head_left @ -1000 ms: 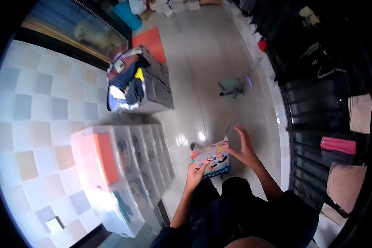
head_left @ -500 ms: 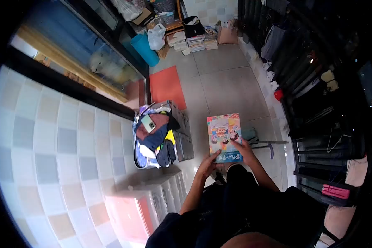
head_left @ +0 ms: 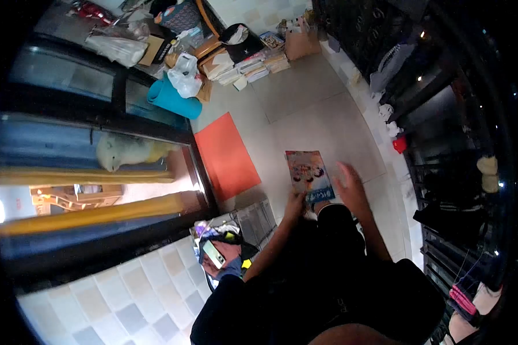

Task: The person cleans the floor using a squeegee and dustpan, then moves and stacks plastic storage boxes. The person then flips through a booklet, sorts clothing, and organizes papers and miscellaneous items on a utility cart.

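Note:
A colourful magazine [head_left: 306, 171] with cartoon figures on its cover and a blue band of print along its near edge is in front of my body, above the tiled floor. My left hand [head_left: 294, 208] grips it by the near left corner. Just off the magazine's right side is my right hand [head_left: 349, 187], its fingers apart and a little smeared by motion, with nothing in it. To the left, a phone [head_left: 214, 255] lies on a heap of clothes [head_left: 227, 251], partly covered by my left sleeve.
An orange mat [head_left: 227, 155] lies by the glass sliding door [head_left: 98, 218]. Farther off are a rolled teal mat [head_left: 175, 99], a white plastic bag [head_left: 185, 76], stacks of books and papers [head_left: 250, 69] and a brown paper bag [head_left: 301, 43]. Dark railings [head_left: 443, 230] run along the right.
My right hand has let go of the magazine and moved off to its right. My left hand still holds it. The view has turned and moved forward, bringing more of the glass door into sight.

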Motion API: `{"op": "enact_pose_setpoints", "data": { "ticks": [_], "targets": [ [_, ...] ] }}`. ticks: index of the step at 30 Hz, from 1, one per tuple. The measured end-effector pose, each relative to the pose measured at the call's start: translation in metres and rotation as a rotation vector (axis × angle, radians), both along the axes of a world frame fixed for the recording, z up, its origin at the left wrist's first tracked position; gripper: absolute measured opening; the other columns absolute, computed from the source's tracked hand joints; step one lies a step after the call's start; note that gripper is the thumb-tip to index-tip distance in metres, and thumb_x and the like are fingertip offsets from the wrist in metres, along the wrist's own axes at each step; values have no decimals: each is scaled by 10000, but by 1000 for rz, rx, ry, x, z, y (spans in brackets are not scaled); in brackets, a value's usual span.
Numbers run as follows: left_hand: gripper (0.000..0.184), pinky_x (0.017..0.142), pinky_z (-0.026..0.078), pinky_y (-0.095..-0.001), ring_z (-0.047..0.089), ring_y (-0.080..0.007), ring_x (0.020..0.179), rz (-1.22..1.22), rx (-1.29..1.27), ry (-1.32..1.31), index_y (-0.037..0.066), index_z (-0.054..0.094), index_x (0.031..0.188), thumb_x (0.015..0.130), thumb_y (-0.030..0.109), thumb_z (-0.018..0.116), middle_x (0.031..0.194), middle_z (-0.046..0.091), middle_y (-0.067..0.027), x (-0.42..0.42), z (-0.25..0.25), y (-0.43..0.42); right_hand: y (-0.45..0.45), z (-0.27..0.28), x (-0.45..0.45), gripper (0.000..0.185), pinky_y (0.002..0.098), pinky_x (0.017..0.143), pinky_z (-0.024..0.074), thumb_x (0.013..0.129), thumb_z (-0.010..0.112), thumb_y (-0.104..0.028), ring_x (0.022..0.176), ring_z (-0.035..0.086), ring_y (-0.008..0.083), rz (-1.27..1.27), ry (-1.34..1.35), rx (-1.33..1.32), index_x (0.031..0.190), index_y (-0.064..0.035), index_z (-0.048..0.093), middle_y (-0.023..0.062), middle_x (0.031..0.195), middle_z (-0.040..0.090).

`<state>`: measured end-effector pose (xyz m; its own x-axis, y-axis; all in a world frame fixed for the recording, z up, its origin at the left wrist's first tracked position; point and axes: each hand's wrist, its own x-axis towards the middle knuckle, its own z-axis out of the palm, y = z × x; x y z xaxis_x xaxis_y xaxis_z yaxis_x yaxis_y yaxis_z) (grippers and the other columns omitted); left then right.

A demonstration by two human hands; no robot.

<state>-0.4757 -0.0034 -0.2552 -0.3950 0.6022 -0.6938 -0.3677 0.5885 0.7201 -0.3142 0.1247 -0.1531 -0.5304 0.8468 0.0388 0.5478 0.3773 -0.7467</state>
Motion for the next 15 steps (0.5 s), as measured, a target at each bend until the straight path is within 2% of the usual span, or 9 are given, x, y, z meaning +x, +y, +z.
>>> {"op": "enact_pose_setpoints", "data": {
  "ticks": [2, 3, 4, 6, 8, 11, 12, 14, 15],
  "targets": [
    [167, 430, 397, -280, 484, -142, 481, 47, 48, -29, 45, 496, 957, 910, 198, 544, 662, 495, -33, -28, 44, 65, 57, 130, -35, 333, 360, 894, 443, 898, 525, -168, 1024, 572, 307, 68, 370, -287, 1172, 20, 529, 195, 1128, 574],
    [172, 439, 400, -276, 480, -138, 480, 102, 22, -74, 42, 506, 981, 908, 193, 545, 665, 498, -29, -45, 59, 98, 79, 170, -44, 305, 351, 830, 472, 878, 537, -148, 940, 597, 290, 148, 422, -49, 1143, 3, 552, 172, 1058, 606],
    [208, 433, 404, -279, 506, -132, 498, 31, 157, -8, 30, 512, 983, 907, 220, 555, 702, 538, -49, -69, 32, 128, 102, 202, -59, 285, 341, 763, 490, 856, 551, -133, 866, 610, 270, 220, 499, 143, 1115, -17, 575, 150, 1000, 628],
    [254, 409, 415, -287, 544, -143, 477, 19, 261, -26, 4, 500, 985, 911, 239, 557, 745, 584, -91, -103, 29, 166, 141, 263, -86, 271, 331, 690, 502, 833, 567, -142, 778, 615, 244, 343, 639, 445, 1085, -46, 595, 126, 937, 648],
    [251, 398, 418, -296, 540, -169, 423, 2, 160, 46, -7, 484, 984, 913, 224, 552, 750, 583, -112, -143, -3, 222, 182, 294, -110, 277, 333, 678, 490, 833, 571, -188, 750, 599, 231, 477, 708, 335, 1080, -66, 588, 119, 927, 644],
    [242, 393, 417, -303, 537, -182, 407, 49, 246, -61, -12, 483, 979, 911, 210, 550, 751, 581, -117, -166, 7, 274, 230, 328, -156, 291, 335, 661, 473, 831, 578, -258, 707, 574, 212, 589, 709, 116, 1072, -95, 578, 110, 912, 638],
    [239, 391, 416, -306, 536, -186, 402, 69, 279, -91, -14, 482, 977, 910, 206, 549, 751, 580, -119, -157, 19, 273, 202, 353, -127, 297, 336, 655, 468, 831, 580, -281, 693, 565, 206, 623, 723, 120, 1070, -105, 575, 106, 907, 636],
    [246, 366, 413, -302, 538, -195, 390, -9, 173, -69, -11, 470, 1021, 905, 192, 549, 760, 575, -121, -201, -1, 341, 253, 360, -174, 310, 338, 643, 456, 830, 585, -327, 664, 549, 193, 648, 697, 11, 1065, -124, 568, 100, 897, 632],
    [281, 350, 421, -301, 553, -198, 406, 17, 192, -37, -11, 445, 1065, 896, 185, 555, 772, 570, -119, -213, 19, 362, 273, 363, -190, 318, 338, 638, 451, 830, 587, -350, 650, 540, 187, 658, 691, -30, 1062, -134, 565, 97, 892, 630]
  ]
}}
